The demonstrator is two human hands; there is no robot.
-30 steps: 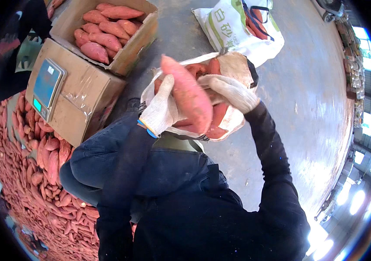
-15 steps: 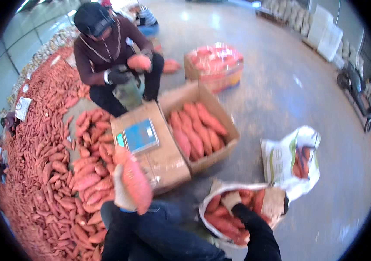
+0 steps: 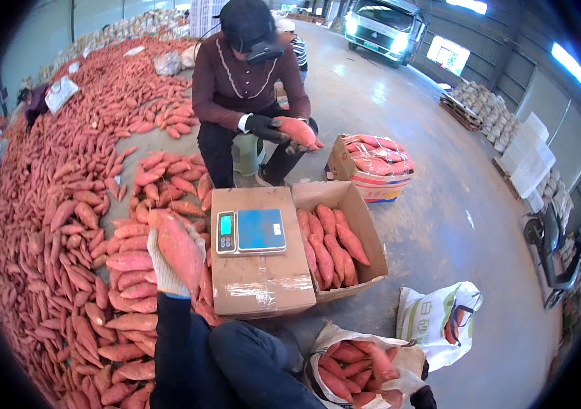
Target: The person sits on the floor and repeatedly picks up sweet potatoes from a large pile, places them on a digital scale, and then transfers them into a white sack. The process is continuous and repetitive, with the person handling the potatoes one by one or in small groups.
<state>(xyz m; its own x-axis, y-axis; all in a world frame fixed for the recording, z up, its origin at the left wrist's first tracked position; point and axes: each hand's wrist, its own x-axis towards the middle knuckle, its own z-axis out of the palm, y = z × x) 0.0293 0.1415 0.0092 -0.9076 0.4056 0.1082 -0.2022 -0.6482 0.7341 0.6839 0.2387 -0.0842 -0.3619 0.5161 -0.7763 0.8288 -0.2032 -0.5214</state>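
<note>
My left hand, in a pale knitted glove, is closed around a large sweet potato left of a cardboard box. At the lower right, my right hand is at the rim of an open white sack of sweet potatoes. It is partly blurred and appears closed on a smeared sweet potato above the others. On the closed cardboard box lies a digital scale with a blue plate and a lit display. Beside it an open cardboard box holds several sweet potatoes.
Opposite sits a co-worker holding a sweet potato in black gloves. A heap of sweet potatoes covers the left side. A filled carton, a white printed bag, a scooter and a truck stand to the right and back.
My view has shifted up, bringing the truck into sight. My left hand keeps its sweet potato, now left of the box. My right hand has drawn back from inside the sack toward its right rim.
</note>
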